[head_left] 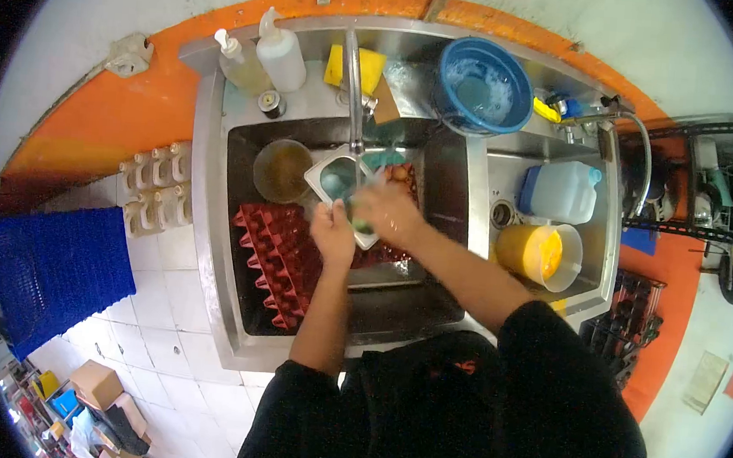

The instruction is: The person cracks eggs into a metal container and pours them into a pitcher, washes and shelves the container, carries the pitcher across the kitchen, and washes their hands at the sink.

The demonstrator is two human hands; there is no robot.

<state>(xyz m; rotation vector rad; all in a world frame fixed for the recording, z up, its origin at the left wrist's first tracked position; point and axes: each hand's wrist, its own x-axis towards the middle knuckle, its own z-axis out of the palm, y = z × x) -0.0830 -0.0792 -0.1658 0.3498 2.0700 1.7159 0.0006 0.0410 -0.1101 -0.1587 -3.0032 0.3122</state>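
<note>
Under the faucet, a white, square-edged container is tilted over the sink basin. My left hand is closed on its near edge. Against the container, my right hand is smeared by motion; a bit of green shows beneath it, but I cannot make out whether the fingers hold it. Dark red egg trays lie in the basin below and left of my hands. Beyond my right hand are small brown round things, possibly eggs. A round pot of brownish liquid stands left of the container.
Two pump bottles and a yellow sponge line the back ledge. A blue bucket of sudsy water stands behind the divider. The right basin holds a jerrycan and a yellow tub. A blue cloth is at left.
</note>
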